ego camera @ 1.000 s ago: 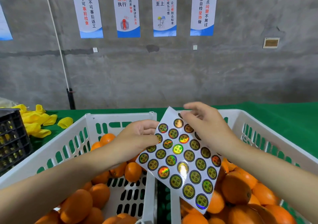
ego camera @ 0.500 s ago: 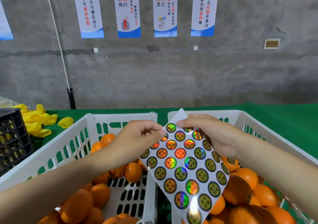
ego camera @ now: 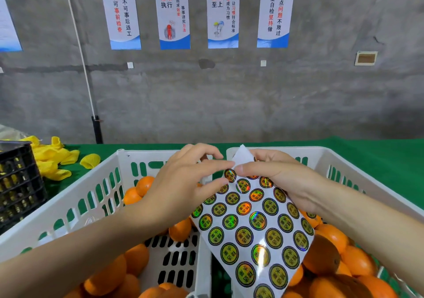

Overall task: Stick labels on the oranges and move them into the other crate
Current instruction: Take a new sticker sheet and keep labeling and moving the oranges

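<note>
A white sheet of round holographic labels [ego camera: 252, 229] hangs between two white crates. My right hand [ego camera: 280, 178] grips its upper edge, thumb on the top. My left hand [ego camera: 183, 183] has its thumb and forefinger closed on the top-left label [ego camera: 230, 175] of the sheet. The left crate [ego camera: 68, 210] holds several oranges [ego camera: 107, 277] with much of its slotted floor showing. The right crate [ego camera: 358, 171] is packed with oranges [ego camera: 358, 263].
A black crate [ego camera: 18, 183] stands at the far left, with yellow foam fruit nets [ego camera: 55, 160] beside it on the green table cover [ego camera: 378, 155]. A grey concrete wall with posters rises behind the table.
My left hand moved up from the sheet's left edge to its top-left label. My right hand shifted lower along the top edge, and the sheet dropped a little.
</note>
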The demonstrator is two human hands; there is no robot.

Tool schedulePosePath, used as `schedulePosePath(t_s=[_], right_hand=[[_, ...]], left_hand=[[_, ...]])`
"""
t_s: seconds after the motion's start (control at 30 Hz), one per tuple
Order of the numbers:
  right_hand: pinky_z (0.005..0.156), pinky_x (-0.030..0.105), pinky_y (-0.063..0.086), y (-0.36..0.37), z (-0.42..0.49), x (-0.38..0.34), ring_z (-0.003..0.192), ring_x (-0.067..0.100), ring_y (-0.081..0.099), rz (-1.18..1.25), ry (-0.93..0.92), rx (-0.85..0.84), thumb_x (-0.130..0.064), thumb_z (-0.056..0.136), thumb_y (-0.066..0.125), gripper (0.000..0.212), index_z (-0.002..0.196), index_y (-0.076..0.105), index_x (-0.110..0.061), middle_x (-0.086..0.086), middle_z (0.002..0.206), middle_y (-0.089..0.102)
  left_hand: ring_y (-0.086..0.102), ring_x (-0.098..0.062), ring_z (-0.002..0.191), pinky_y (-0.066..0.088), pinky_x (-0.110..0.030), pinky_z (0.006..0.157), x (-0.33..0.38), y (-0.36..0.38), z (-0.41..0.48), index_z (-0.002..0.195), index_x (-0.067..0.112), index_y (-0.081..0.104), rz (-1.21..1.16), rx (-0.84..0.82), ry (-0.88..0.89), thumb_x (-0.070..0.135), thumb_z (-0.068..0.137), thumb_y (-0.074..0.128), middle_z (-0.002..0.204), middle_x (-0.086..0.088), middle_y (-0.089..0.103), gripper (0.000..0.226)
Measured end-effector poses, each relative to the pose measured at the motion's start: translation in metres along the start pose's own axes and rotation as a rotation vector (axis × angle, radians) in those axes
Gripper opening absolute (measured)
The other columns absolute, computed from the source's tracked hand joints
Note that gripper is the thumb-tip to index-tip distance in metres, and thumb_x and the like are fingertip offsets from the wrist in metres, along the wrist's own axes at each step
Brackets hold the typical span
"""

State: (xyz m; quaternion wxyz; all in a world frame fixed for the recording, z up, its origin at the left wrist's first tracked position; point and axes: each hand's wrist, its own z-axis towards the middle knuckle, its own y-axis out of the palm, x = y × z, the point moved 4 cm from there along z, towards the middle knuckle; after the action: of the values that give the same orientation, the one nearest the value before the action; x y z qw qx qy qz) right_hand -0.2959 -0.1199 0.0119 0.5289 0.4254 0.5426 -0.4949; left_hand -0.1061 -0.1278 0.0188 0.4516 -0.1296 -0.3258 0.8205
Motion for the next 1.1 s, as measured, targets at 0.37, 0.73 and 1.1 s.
schedulePosePath(t_s=[0.37,0.73,1.1], right_hand=[[0.061,0.029,0.057,0.0056,-0.0026,-0.0048,0.073,0.027,0.074,-0.018,-0.072,0.021,-0.003,0.076,0.077,0.039,0.109,0.068,-0.021,0.012,0.087,0.077],[0.08,0.039,0.06,0.0051,-0.002,-0.0018,0.09,0.034,0.073,0.051,0.006,-0.021,-0.014,0.083,0.07,0.015,0.093,0.077,-0.022,0.015,0.099,0.076],[0.095,0.051,0.054,0.0042,-0.0031,0.0005,0.094,0.033,0.073,-0.051,0.034,0.029,-0.021,0.079,0.077,0.042,0.12,0.067,-0.019,0.012,0.103,0.075]], left_hand=[[0.051,-0.009,0.098,0.05,-0.035,0.082,0.0018,0.0009,0.0013,0.114,0.028,0.075,0.014,-0.023,0.059,0.033,0.087,0.075,0.109,0.012,0.067,0.028],[0.053,-0.011,0.096,0.05,-0.035,0.076,0.0059,-0.0043,0.0004,0.098,0.021,0.079,0.041,0.048,0.151,0.037,0.089,0.062,0.102,0.005,0.07,0.025],[0.051,-0.01,0.1,0.049,-0.034,0.08,0.0052,0.0008,0.001,0.098,0.024,0.078,0.034,-0.043,0.113,0.03,0.085,0.07,0.108,0.007,0.069,0.016]])
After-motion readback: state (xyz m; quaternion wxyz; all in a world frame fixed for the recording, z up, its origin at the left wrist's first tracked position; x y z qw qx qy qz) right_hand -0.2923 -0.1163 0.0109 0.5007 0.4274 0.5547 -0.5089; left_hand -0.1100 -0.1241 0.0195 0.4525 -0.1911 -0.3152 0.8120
